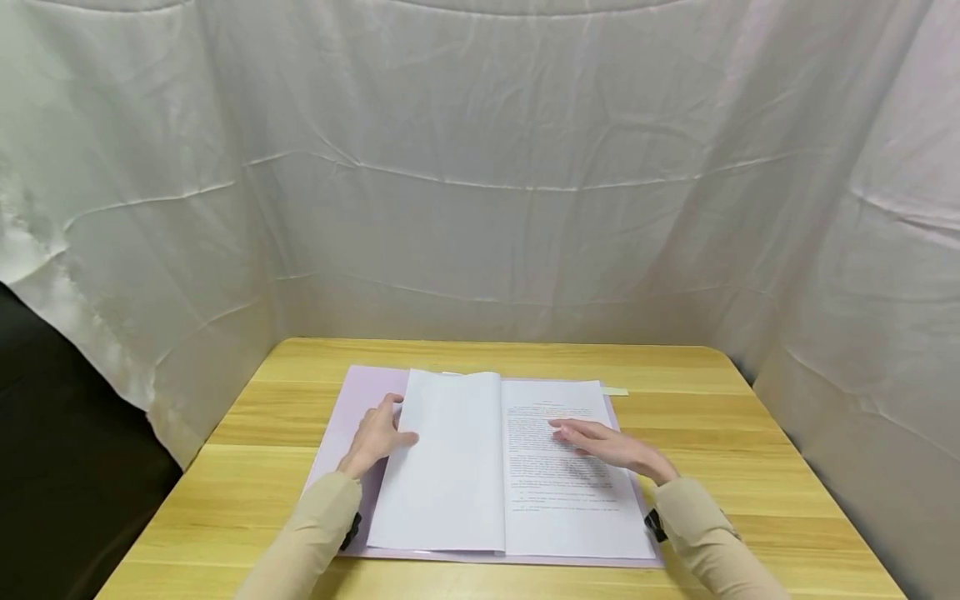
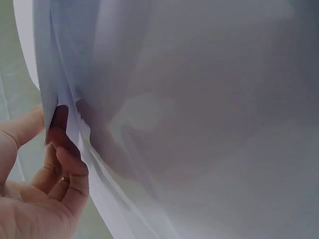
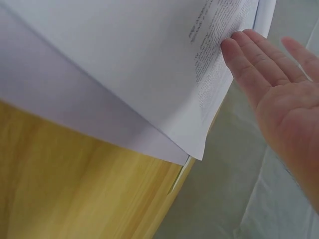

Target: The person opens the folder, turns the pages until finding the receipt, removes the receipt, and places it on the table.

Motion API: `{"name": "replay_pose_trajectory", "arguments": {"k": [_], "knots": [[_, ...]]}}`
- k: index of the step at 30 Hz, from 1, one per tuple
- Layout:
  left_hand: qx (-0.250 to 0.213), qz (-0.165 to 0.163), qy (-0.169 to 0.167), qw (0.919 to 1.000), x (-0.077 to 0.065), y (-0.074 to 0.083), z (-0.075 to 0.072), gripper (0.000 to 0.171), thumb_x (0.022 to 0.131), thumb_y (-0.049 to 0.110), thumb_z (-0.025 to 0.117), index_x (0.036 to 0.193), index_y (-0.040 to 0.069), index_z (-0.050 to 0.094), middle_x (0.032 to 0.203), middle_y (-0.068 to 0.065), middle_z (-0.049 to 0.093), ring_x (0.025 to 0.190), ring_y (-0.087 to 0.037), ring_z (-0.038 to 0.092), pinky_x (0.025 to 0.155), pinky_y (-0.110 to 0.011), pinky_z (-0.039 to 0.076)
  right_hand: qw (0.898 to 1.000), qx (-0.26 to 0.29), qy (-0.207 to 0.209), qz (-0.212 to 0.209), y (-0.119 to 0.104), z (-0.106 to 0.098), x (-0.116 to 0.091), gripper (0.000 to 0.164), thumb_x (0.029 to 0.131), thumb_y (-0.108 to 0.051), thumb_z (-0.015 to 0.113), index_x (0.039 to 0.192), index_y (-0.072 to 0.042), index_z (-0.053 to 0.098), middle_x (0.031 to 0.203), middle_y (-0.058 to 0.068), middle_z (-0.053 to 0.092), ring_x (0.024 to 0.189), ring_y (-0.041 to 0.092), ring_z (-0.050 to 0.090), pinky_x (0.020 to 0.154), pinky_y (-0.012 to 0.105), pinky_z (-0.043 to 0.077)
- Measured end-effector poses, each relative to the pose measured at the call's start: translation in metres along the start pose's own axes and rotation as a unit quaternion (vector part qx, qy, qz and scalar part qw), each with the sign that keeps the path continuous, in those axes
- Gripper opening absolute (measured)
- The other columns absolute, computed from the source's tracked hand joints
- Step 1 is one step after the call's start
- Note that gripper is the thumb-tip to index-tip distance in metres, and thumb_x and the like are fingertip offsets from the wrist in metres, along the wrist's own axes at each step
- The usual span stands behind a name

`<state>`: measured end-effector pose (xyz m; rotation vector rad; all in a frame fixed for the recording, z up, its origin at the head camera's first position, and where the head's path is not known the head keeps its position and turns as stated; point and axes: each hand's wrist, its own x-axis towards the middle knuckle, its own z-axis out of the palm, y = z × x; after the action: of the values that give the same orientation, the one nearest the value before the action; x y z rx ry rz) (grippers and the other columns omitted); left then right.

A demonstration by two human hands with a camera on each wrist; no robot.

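Note:
A lilac folder (image 1: 378, 382) lies spread on the table, bearing a stack of white sheets. On its left half is a blank sheet (image 1: 447, 467); on the right, a printed page (image 1: 566, 533) with lines of text. My left hand (image 1: 373, 437) holds the blank sheet's left edge, thumb on one face and curled fingers behind it; the left wrist view shows this paper (image 2: 199, 124) bowed and partly lifted beside the hand (image 2: 47, 191). My right hand (image 1: 613, 447) extends over the printed page. Its fingers (image 3: 251, 64) are straight, with the tips at the paper.
A pale yellow tab (image 1: 616, 392) sticks out at the folder's upper right. Beneath everything is a wooden table (image 1: 720, 417). Grey-white curtains (image 1: 525, 233) enclose the back and sides, and a dark area (image 1: 67, 467) shows at the lower left.

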<state>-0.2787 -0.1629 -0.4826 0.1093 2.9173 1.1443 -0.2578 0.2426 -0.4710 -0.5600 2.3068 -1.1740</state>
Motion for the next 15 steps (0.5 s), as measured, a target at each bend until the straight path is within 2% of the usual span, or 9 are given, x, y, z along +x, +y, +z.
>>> {"name": "replay_pose_trajectory", "arguments": {"k": [10,12,15], "knots": [[0.044,-0.011,0.000,0.9990,-0.0018,0.0027,0.0089,0.080,0.079,0.009,0.083,0.146,-0.003,0.040,0.061,-0.002,0.044,0.059,-0.016,0.041,0.054,-0.025,0.036,1.000,-0.020,0.002,-0.003,0.0016,-0.0044,0.0002,0.057,0.109,-0.037,0.038,0.156,-0.004,0.035,0.156,0.024,0.044,0.146,0.045,0.038,0.117,0.063,0.035],[0.050,-0.007,0.003,0.9987,-0.0020,0.0021,0.0094,0.080,0.079,0.009,0.083,0.146,-0.004,0.040,0.061,-0.002,0.045,0.059,-0.016,0.042,0.053,-0.027,0.037,1.000,-0.021,-0.001,-0.008,0.0022,-0.0064,0.0003,0.057,0.109,-0.036,0.039,0.156,-0.003,0.034,0.155,0.025,0.044,0.145,0.046,0.040,0.116,0.062,0.037],[0.063,0.003,0.013,0.9979,-0.0024,0.0007,0.0101,0.080,0.078,0.011,0.084,0.144,-0.005,0.042,0.072,-0.008,0.055,0.069,-0.021,0.051,0.062,-0.034,0.048,1.000,-0.016,-0.004,-0.011,0.0032,-0.0100,0.0004,0.057,0.109,-0.034,0.040,0.155,-0.002,0.034,0.154,0.027,0.045,0.143,0.045,0.043,0.113,0.060,0.041]]}}
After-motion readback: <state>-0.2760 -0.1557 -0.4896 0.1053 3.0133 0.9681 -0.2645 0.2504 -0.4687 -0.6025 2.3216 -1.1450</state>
